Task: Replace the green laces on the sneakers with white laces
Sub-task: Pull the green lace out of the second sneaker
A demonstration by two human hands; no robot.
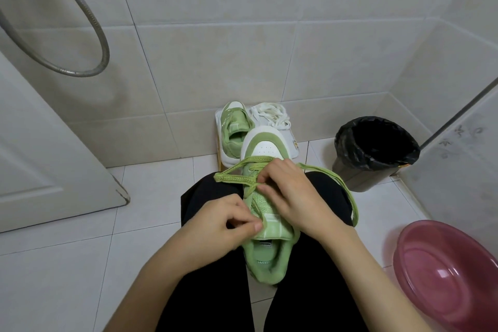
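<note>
Just below the frame's centre, the right hand (293, 197) has its fingertips curled in on the green lace (231, 178), pinching it where the strands cross over the eyelets; the left hand (223, 226), lower and to the left, pinches the left edge of the near sneaker (269, 259) beside the tongue, thumb against forefinger. That sneaker lies between the knees on black trousers (204, 197), toe pointing up the frame, heel opening towards the camera. The lace is loose: one flat loop sticks out to the left of the shoe; a long strand runs right over the knee and curves back down along the right wrist. Above the toe, at mid-frame, the far sneaker (234, 129) rests on a white box (292, 143) against the tiled wall; the white laces (272, 113) lie in a tangle just beside it on the same box. To the right stands a bin (374, 153) lined with a black bag; a pink basin (444, 272) sits at the lower right; a metal shower hose (91, 21) loops across the upper left, above a white door (40, 156).
</note>
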